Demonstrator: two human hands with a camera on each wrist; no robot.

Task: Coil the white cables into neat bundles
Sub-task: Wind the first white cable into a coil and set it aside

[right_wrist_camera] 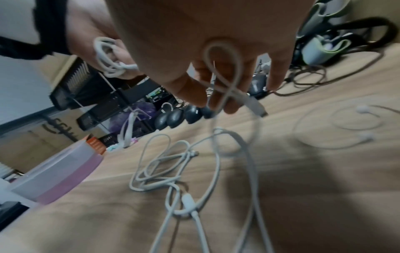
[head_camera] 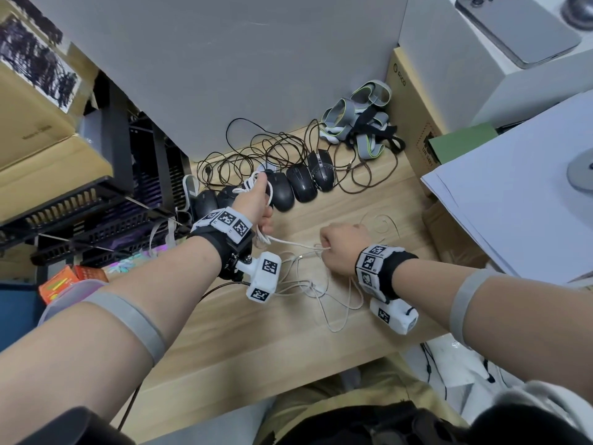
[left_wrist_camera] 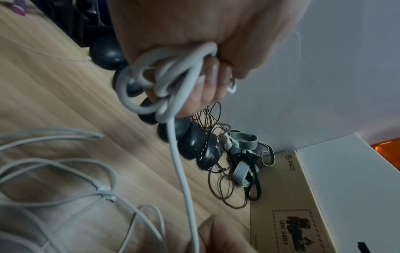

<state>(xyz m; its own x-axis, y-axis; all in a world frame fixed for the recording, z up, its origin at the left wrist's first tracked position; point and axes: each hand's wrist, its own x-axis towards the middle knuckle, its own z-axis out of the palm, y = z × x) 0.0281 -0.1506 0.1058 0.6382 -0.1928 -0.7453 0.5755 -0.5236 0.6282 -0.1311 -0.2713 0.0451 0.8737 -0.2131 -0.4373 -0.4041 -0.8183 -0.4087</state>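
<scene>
My left hand [head_camera: 253, 199] is raised above the wooden table [head_camera: 272, 342] and grips several loops of a thick white cable [left_wrist_camera: 164, 82]. A taut stretch of that cable [head_camera: 290, 243] runs from it to my right hand [head_camera: 333, 248]. The right hand [right_wrist_camera: 218, 101] pinches a small loop near the cable's end, and the connector [right_wrist_camera: 256, 107] hangs free below its fingers. More white cables [head_camera: 321, 293] lie loose and tangled on the table under both wrists, as the right wrist view [right_wrist_camera: 164, 171] also shows.
A row of black mice [head_camera: 288, 187] with dark thin cords lies behind the hands. Grey straps [head_camera: 359, 120] and a cardboard box [head_camera: 414, 123] are at the back right. White earphones [right_wrist_camera: 346, 126], papers [head_camera: 513, 194], black trays [head_camera: 96, 203] and a plastic tub [right_wrist_camera: 60, 172] flank the work area.
</scene>
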